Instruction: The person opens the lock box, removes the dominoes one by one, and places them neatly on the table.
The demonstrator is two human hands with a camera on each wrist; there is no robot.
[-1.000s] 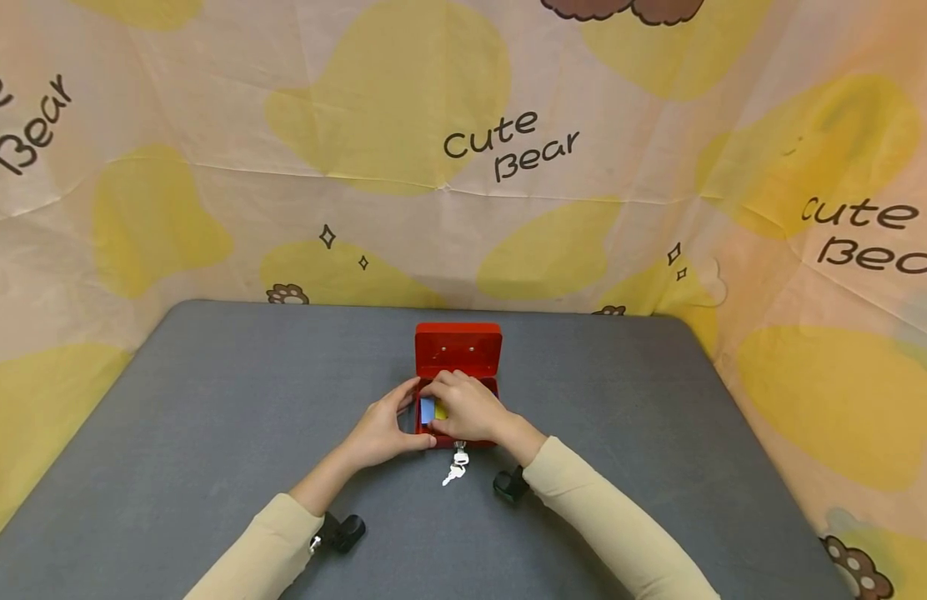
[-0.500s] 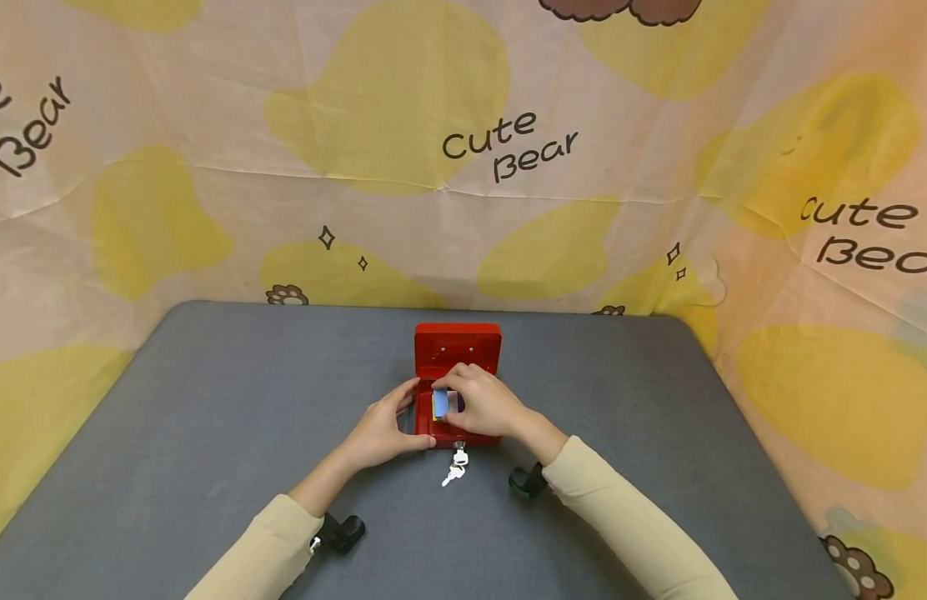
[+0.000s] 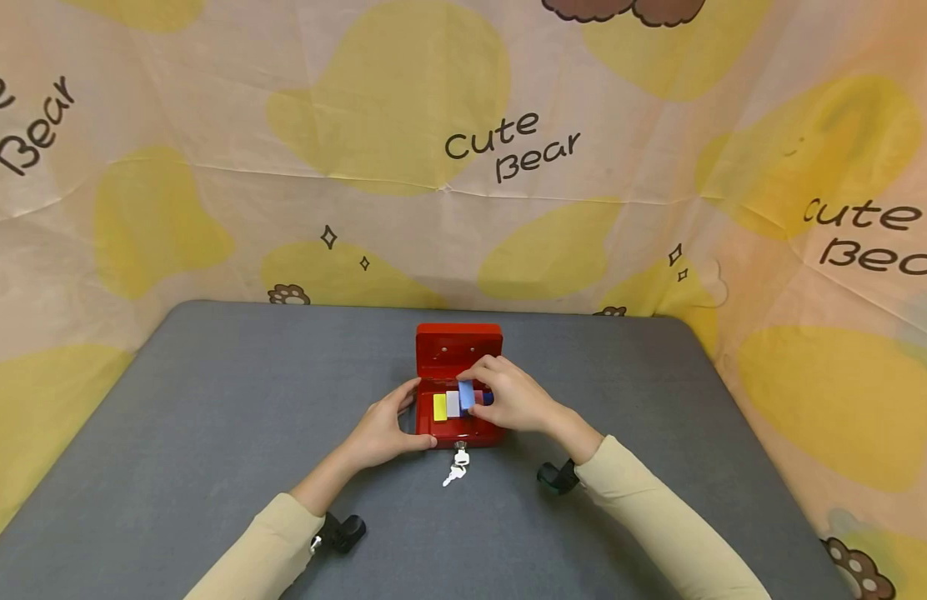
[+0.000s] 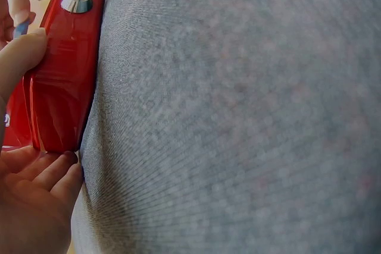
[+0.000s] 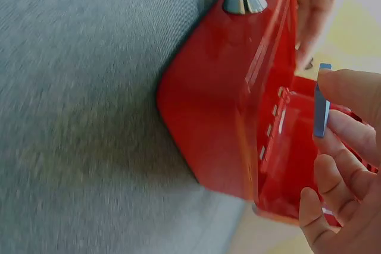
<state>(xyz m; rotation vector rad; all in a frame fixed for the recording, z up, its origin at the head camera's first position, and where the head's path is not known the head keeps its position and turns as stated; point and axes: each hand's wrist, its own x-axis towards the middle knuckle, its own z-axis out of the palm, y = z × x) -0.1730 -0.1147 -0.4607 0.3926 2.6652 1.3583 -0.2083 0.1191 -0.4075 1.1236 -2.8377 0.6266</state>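
Observation:
A small red cash box [image 3: 474, 433] stands on the grey table with its lid [image 3: 459, 346] raised. My left hand [image 3: 381, 429] holds its left end, thumb at the front rim and fingers along the side. Between the thumb and fingers of my right hand [image 3: 518, 400] is a thin blue block [image 5: 321, 108], pinched over the box's interior. Left of it, a yellow block [image 3: 440, 407] and a white block [image 3: 453, 403] sit side by side in the box. Reddish and dark blue pieces show partly behind my right fingers.
Keys [image 3: 456, 468] hang from the lock [image 4: 77, 0] on the box's front. The grey table [image 3: 283, 383] spreads out around the box, and a patterned cloth [image 3: 403, 125] hangs behind and at both sides. A black wrist camera [image 3: 558, 478] sits below my right wrist.
My right hand has carried the blue block rightward across the box, uncovering the yellow and white blocks. The left hand has kept its place on the box.

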